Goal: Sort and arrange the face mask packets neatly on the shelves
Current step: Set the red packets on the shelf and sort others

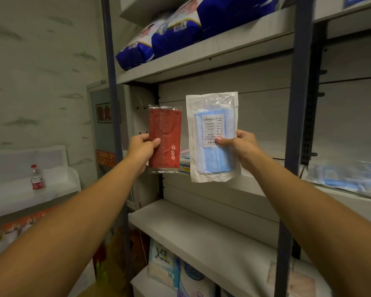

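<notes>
Face mask packets, two of them, held up side by side in front of the grey metal shelving unit, well apart from each other and clear of every shelf.

Shelving first, as the biggest thing in view: dark upright posts, pale boards. Top board loaded with bulky blue-and-white soft packs. Middle board, off to the right, bearing a loose heap of more blue mask packets, blurred. Lower board bare where visible; boxed goods beneath it.

Clear packet of blue masks: upright, printed label facing the camera, pinched at its right edge by the right hand, thumb on the front over the label, fingers curled behind.

Red mask packet: smaller, upright, white lettering running sideways, gripped at its left edge by the left hand, thumb across the front, fingers wrapped behind.

Small water bottle with red label and cap, standing on a white ledge at far left.
</notes>
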Demonstrator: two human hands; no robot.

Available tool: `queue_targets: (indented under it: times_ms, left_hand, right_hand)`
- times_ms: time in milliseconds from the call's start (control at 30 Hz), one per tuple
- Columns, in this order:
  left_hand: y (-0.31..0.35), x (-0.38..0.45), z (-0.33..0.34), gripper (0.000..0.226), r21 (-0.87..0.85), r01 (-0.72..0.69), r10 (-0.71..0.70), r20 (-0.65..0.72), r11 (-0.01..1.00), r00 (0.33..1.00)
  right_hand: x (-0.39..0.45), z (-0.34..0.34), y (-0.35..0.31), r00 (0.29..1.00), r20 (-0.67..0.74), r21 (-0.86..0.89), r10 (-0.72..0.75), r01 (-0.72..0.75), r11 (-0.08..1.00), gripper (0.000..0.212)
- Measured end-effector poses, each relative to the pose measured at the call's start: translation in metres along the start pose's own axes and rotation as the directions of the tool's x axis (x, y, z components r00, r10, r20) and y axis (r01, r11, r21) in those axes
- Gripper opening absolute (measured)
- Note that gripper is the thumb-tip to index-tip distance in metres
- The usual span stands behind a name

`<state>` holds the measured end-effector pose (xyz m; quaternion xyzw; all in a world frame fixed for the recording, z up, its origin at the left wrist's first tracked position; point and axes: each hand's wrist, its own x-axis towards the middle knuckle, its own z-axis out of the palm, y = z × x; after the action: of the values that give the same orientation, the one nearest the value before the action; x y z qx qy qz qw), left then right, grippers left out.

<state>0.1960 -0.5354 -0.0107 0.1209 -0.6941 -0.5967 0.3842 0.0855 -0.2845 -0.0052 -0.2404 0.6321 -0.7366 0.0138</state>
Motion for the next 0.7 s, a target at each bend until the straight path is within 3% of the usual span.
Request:
queue_targets:
  times_ms: [400,700]
  left_hand:
    - [-0.020,0.133,0.047,0.015,-0.051,0.025,-0.020,0.087,0.998,0.996]
    - [-0.047,0.186,0.096,0.014,-0.116,0.017,0.008,0.214,0.993,0.977]
  right_hand:
    - [0.119,0.008,0.011,0.995,-0.093,0.014,-0.046,0.048,0.999,0.031]
    - [0.158,-0.018,0.022,0.973,-0.229,-0.048,-0.018,0.007,0.999,0.040]
